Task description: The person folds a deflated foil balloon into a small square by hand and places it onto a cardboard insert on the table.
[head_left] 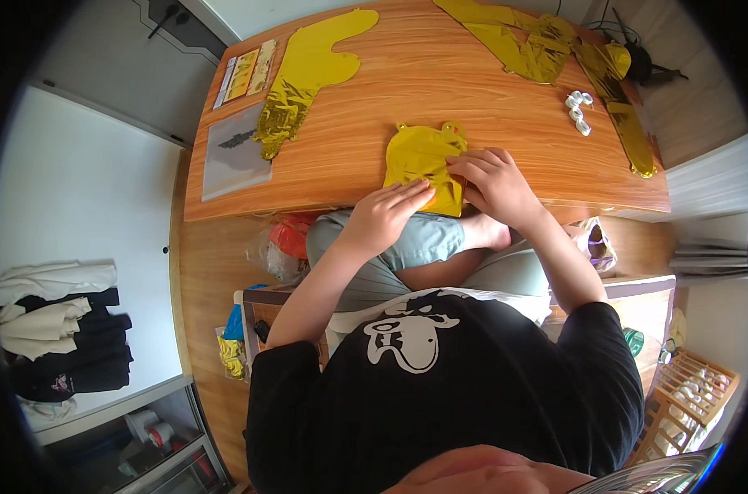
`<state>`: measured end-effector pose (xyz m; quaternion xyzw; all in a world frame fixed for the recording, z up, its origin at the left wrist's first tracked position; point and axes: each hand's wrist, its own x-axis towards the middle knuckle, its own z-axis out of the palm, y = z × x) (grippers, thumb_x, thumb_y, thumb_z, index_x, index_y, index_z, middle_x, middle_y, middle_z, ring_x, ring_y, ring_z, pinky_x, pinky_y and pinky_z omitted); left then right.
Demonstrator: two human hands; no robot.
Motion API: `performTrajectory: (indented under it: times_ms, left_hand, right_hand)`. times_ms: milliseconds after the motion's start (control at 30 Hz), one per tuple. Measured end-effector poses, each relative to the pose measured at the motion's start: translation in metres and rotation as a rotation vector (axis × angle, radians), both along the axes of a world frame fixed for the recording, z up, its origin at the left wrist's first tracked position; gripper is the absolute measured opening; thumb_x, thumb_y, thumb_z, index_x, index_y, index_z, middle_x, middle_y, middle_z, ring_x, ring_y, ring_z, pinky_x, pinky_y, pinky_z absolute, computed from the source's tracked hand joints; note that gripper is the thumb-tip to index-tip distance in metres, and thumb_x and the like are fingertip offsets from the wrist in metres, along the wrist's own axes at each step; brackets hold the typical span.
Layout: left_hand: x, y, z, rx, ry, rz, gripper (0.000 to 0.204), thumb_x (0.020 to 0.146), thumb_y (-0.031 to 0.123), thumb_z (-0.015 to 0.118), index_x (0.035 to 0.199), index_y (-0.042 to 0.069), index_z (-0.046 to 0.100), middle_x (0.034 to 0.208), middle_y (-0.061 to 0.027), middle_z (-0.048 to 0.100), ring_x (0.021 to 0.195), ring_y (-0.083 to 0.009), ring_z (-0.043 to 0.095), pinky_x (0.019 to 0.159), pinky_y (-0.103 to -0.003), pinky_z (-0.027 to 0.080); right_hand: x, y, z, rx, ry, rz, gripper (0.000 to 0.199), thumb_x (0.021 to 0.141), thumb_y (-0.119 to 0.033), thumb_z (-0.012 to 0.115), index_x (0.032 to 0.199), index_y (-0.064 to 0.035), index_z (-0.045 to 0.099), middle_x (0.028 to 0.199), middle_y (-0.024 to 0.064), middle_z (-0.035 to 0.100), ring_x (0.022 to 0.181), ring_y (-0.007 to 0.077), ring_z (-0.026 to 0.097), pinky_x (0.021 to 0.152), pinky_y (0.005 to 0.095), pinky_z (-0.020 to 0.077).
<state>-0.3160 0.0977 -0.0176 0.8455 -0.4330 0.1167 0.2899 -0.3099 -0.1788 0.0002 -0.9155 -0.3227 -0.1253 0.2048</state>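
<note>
Pressing down on a folded gold foil balloon (422,160), your two hands met at its near edge, close to the front rim of the wooden table (366,156). Your left hand (384,216) lay flat and unclenched, fingers stretched forward so that the fingertips rested on the balloon's lower left part, clamping nothing. Your right hand (497,183) sat on the balloon's right side with its fingers bent over the foil edge; they seemed to pinch the fold, though you could not tell for certain whether the foil was gripped or only pressed. The balloon itself lay flat on the table, its two small tabs pointing away from you. Farther from the balloon to the left, a long flattened gold balloon (301,78) stretched toward the far edge, and beside that lay a clear plastic sleeve (234,152) and some flat printed packets (246,72). To the balloon's right and farther back lay a crumpled heap of gold foil shapes (547,45), with a small white ribbon roll (578,111) between that heap and your right hand. Below the balloon, under the table's front rim, your bent legs showed, and a red plastic bag (290,235) lay just left of them.
</note>
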Motion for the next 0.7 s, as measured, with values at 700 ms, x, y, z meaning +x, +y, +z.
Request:
performTrajectory:
  times_ms: [700]
  left_hand:
    - [0.145,-0.026,0.053,0.170,0.592,0.251,0.052,0.092,0.038,0.077,0.134,0.010,0.067,0.111,-0.0101,0.069,0.102,-0.0214,0.065,0.089,-0.035,0.052]
  right_hand:
    - [0.030,0.008,0.013,0.364,0.295,-0.423,0.060,0.088,-0.020,0.078,0.143,-0.0128,0.054,0.084,0.0103,0.067,0.079,0.0231,0.067,0.073,0.0352,0.0485]
